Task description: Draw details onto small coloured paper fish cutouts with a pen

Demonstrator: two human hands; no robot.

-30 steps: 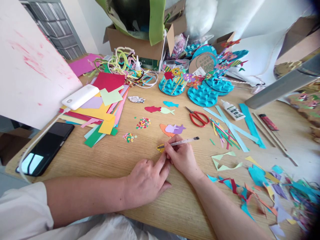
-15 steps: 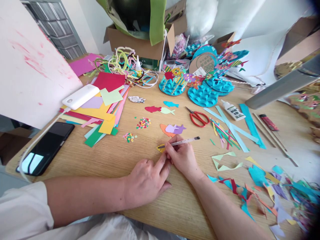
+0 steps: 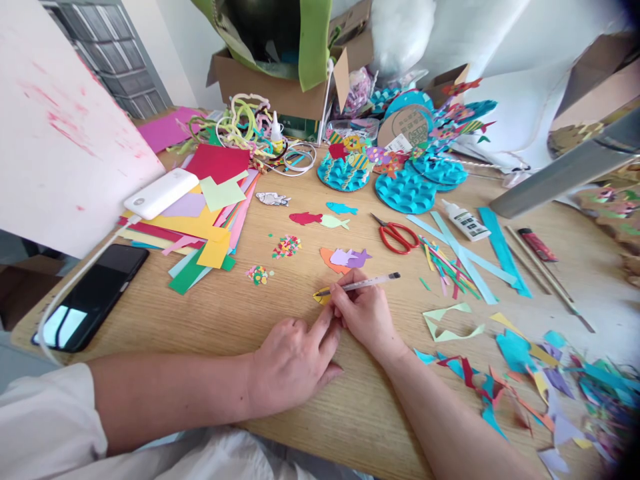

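Note:
Between thumb and fingers my right hand (image 3: 367,317) grips a pen (image 3: 373,282). Its tip touches a small yellow paper fish (image 3: 321,296), mostly covered by my hands. My left hand (image 3: 295,367) lies palm down on the table, fingers stretched towards the fish; their tips meet my right hand. Just beyond lie overlapping orange and purple paper fish (image 3: 357,257). Farther back are a red paper fish (image 3: 305,219), a pale green one (image 3: 335,221), a blue one (image 3: 342,208) and a patterned one (image 3: 273,199). Small paper bits (image 3: 287,247) lie in piles left of them.
Red-handled scissors (image 3: 397,237), paper strips (image 3: 463,257) and a glue bottle (image 3: 467,220) lie to the right, with paper scraps (image 3: 515,350) nearer. At left are stacked coloured paper (image 3: 220,160), a power bank (image 3: 161,193) and a phone (image 3: 95,293). Blue bumpy discs (image 3: 405,192) stand behind.

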